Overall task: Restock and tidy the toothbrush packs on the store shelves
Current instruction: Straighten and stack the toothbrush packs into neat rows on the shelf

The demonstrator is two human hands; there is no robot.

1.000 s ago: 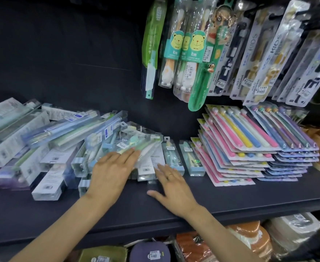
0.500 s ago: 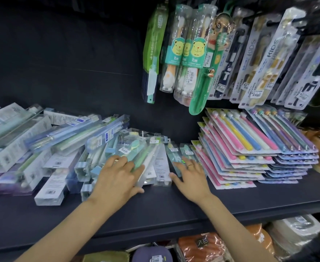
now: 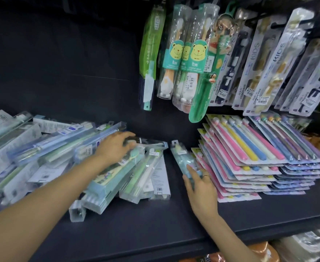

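Now — hands [image 3: 115, 146] on toothbrush packs [image 3: 117, 178]

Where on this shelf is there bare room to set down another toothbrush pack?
Bare shelf runs along the front edge, ahead of the clear boxed packs, and behind the small pack under the right hand. It is crowded at the boxed heap on the left and the flat multipack stacks.
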